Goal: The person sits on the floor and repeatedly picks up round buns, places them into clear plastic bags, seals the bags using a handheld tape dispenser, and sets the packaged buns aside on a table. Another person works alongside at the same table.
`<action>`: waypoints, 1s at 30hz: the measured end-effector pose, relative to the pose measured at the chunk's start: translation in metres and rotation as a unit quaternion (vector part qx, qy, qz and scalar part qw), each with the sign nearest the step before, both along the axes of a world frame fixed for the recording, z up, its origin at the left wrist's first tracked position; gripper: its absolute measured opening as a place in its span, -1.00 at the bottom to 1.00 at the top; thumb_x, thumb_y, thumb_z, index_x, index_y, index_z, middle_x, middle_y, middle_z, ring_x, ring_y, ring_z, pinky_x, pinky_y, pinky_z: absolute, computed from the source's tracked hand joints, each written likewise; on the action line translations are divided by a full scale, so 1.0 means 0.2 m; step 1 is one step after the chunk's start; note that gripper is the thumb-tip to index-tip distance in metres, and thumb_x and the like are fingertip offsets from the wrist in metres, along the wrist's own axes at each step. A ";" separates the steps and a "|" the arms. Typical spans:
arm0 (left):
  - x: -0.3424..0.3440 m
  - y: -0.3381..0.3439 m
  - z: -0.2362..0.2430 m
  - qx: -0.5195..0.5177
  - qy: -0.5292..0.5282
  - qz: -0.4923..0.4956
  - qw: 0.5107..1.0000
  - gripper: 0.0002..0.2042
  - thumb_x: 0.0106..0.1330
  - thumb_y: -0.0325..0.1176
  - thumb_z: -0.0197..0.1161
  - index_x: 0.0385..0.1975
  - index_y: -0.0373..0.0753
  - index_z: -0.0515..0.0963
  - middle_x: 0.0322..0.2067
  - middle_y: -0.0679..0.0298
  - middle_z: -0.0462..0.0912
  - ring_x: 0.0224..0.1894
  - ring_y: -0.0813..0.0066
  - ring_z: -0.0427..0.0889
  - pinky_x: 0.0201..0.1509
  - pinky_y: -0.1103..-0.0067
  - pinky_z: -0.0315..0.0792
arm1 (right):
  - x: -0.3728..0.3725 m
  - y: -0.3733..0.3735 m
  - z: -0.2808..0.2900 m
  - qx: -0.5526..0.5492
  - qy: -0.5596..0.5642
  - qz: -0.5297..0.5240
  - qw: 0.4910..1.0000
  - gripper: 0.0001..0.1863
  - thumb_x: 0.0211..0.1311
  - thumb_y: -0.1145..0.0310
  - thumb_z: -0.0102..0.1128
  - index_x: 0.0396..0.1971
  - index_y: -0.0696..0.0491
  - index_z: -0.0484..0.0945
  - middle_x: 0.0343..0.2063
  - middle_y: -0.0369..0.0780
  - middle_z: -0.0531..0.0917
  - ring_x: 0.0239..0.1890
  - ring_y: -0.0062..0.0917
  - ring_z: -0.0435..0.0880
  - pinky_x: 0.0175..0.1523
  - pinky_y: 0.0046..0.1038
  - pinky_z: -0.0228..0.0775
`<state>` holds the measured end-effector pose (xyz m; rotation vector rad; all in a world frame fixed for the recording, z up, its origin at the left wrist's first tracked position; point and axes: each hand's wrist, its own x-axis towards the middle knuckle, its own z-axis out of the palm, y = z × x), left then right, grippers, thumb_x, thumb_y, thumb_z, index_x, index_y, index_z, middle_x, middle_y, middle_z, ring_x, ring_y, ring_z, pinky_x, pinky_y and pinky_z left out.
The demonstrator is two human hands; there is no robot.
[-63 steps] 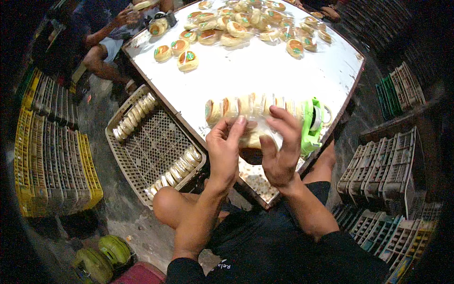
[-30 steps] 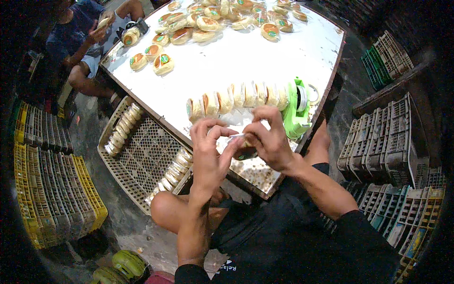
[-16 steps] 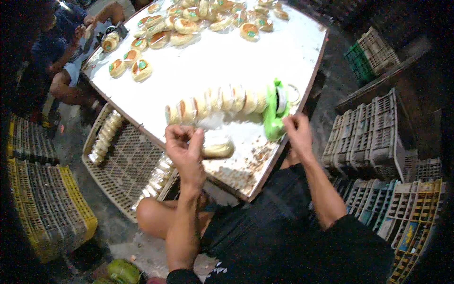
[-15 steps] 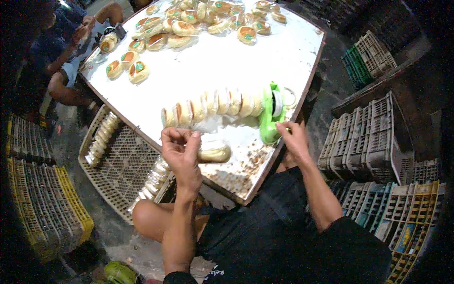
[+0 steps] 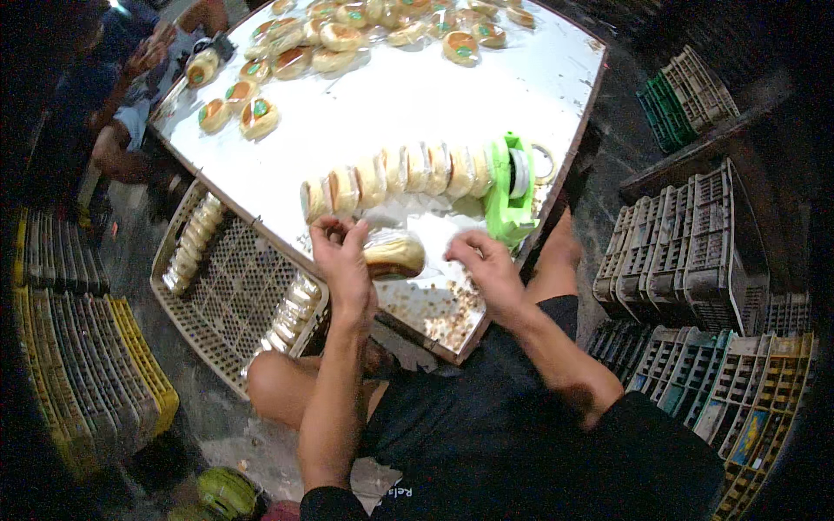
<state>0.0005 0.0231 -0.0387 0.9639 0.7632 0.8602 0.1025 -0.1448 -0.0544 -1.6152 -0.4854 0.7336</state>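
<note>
My left hand (image 5: pixel 344 267) is closed in a pinch at the left end of a bun in clear plastic wrap (image 5: pixel 398 257), holding it over the near part of the white table. To the right of that bun is my right hand (image 5: pixel 488 271), thumb and fingers pinched together; whatever is between them is too small to make out. A green tape dispenser (image 5: pixel 499 213) with a roll of tape stands just beyond my right hand. From the dispenser a row of wrapped buns (image 5: pixel 395 172), standing on edge side by side, stretches left past my left hand.
More wrapped buns (image 5: pixel 339 36) are heaped at the table's far side. A plastic crate (image 5: pixel 233 273) with rows of buns stands low at the left. Stacked crates (image 5: pixel 669 247) rise at the right, others (image 5: pixel 91 365) at the left. Another person (image 5: pixel 130 82) sits at the far left.
My right hand has left the tape dispenser and come left toward the bun in my left hand. My left hand and the bun have risen slightly in the picture, the bun now turned more upward.
</note>
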 end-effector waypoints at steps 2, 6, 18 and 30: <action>-0.03 0.00 0.02 0.077 0.051 0.024 0.995 -0.71 0.16 -0.65 0.20 -0.20 -0.25 0.28 -0.36 0.34 0.37 -0.27 0.60 0.37 -0.13 0.66 0.31 | -0.15 0.19 0.30 0.081 -0.262 0.036 0.961 -0.87 0.22 0.39 0.18 -0.32 0.13 0.57 -0.26 -0.23 0.49 -0.14 -0.51 0.48 0.03 -0.53 0.28; -0.06 -0.05 0.14 0.192 0.053 0.074 0.977 -0.72 0.11 -0.65 0.15 -0.22 -0.27 0.26 -0.34 0.30 0.35 -0.31 0.59 0.38 -0.17 0.65 0.32 | -0.22 0.39 0.25 0.096 -0.125 0.011 0.987 -0.68 0.13 0.42 0.21 -0.08 0.09 0.47 -0.22 -0.16 0.43 -0.11 -0.39 0.44 0.01 -0.34 0.33; -0.18 0.46 0.13 0.064 -0.067 0.035 0.995 -0.48 0.29 -0.37 0.23 0.17 -0.45 0.22 -0.06 0.10 0.52 -0.09 0.34 0.56 -0.03 0.48 0.46 | -0.06 0.98 0.24 0.105 -0.089 0.170 0.976 -0.62 0.20 0.35 0.15 -0.01 0.14 0.35 -0.07 -0.13 0.49 -0.03 -0.38 0.49 0.10 -0.36 0.33; -0.19 0.59 0.13 0.031 0.122 0.041 0.991 -0.33 0.25 -0.26 0.30 0.18 -0.57 0.13 0.12 -0.16 0.28 0.09 0.17 0.44 0.14 0.42 0.43 | 0.39 2.29 -0.09 -0.017 -0.486 0.191 0.853 -0.60 0.22 0.34 0.10 -0.01 0.27 0.42 -0.01 0.07 0.49 0.03 -0.09 0.51 0.09 -0.22 0.37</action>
